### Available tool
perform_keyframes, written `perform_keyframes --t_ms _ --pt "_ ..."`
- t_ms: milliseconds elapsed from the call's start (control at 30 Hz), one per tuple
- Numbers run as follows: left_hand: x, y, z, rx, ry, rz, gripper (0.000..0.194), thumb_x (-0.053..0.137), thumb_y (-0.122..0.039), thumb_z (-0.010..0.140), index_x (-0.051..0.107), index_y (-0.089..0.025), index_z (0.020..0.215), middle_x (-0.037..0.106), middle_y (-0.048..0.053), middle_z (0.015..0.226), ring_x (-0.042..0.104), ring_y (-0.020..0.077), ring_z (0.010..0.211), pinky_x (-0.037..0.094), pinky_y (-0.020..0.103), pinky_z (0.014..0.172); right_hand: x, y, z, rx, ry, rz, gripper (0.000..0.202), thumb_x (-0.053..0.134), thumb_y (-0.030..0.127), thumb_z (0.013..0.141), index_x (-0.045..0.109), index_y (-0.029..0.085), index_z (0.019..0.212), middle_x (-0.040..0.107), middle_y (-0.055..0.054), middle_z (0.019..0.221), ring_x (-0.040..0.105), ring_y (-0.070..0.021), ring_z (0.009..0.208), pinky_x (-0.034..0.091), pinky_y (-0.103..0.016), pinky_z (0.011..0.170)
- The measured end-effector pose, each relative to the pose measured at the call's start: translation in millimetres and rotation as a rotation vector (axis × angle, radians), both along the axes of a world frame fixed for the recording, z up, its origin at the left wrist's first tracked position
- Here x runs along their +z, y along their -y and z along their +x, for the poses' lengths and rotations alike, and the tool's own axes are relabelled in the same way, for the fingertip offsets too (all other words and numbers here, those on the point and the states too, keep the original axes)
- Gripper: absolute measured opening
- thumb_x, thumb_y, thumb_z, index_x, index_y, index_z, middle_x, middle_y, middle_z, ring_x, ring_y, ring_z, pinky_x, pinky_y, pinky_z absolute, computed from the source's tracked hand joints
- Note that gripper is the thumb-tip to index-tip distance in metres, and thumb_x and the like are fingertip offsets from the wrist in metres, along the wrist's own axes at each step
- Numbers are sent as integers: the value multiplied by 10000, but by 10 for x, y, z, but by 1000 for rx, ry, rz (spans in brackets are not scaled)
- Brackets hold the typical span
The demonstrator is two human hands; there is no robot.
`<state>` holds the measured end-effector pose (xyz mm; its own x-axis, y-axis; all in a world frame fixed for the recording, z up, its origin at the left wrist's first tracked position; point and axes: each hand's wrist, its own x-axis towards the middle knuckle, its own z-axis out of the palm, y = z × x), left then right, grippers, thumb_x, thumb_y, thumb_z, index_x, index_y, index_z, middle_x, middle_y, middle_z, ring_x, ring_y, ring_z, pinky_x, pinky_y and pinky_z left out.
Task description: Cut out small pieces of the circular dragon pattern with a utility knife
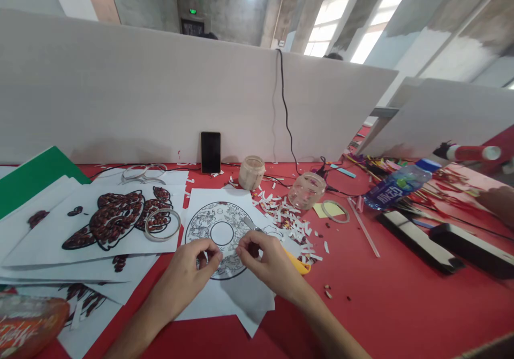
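Observation:
Over a sheet of white paper (204,300) printed with a black ring-shaped pattern (201,221), my two hands come close together. My left hand (191,268) is closed, with thumb and forefinger pinched. My right hand (267,260) is pinched shut too, a short gap to the right. Something thin and whitish seems to lie between the fingertips, too small to name. Beside and beneath my right hand, a grey blade (251,223) and a yellow handle (297,263) show; the hand hides the part between them.
Bean-covered drawings (116,219) lie left, with tape rings (163,225) and a bag (30,321). Behind are a phone (211,152) and jars (251,172), (307,191). Paper scraps (291,219), a bottle (399,185) and black-and-white blocks (420,241) lie right. Another person's hand (498,203) shows far right.

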<state>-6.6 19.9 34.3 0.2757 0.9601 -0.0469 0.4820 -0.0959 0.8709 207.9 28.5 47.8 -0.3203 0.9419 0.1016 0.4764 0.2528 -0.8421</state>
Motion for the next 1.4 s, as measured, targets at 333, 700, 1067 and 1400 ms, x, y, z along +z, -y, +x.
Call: perform_keyframes --t_ms 333,700,1067,1400 --pt "-21 -89 83 -65 73 -290 327 598 -504 886 648 -192 802 568 -21 642 463 136 584 356 253 569 -124 -213 246 -264 -46 136 209 509 338 982 651 199 917 643 8 768 543 -133 647 418 -248 613" --pt "29 -60 372 25 41 -542 262 674 -435 742 590 -188 728 418 -73 433 291 83 418 198 251 458 -300 -256 336 -239 3 261 178 493 258 976 655 205 926 690 -29 894 603 -162 780 448 -269 728" --pt "-18 -49 370 35 0 -504 217 654 -380 740 573 -189 677 449 -60 440 342 87 415 213 240 449 -219 24 314 -16 184 395 225 471 163 997 682 191 1070 669 -80 975 628 -198 898 482 -309 805" --pt "-62 -64 358 31 -25 -492 125 619 -290 729 590 -182 673 479 -46 442 356 85 395 222 225 416 -304 417 368 169 463 491 303 523 96 984 656 168 1247 650 -99 1038 598 -223 950 527 -342 836"
